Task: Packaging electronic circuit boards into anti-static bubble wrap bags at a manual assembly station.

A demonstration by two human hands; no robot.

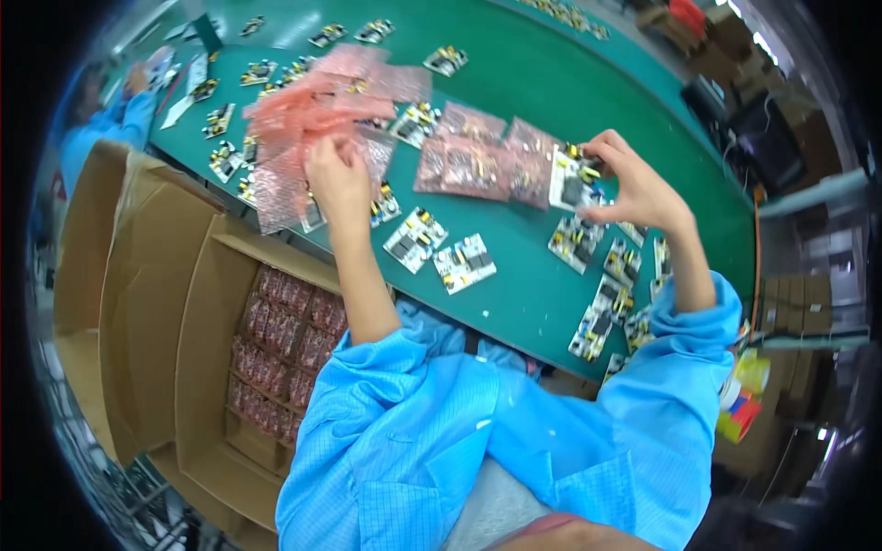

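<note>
My right hand (636, 184) grips a white circuit board (571, 182) by its edges, thumb on the near side and fingers on the far side. The board carries black and yellow parts. At the left, my left hand (338, 174) is closed at the near side of a heap of pink bubble-wrap bags (317, 106), its fingertips pinched against the film. Between the hands lie several pink bags with boards inside (473, 165). Two bare circuit boards (465, 264) rest near the table's front edge.
More loose boards (602, 308) crowd the green table (542, 317) at the right. An open cardboard box (207, 303) below left holds rows of wrapped pink packs (276, 340). Another person's blue sleeve (115, 124) shows at the far left. A dark monitor (767, 138) stands beyond the table.
</note>
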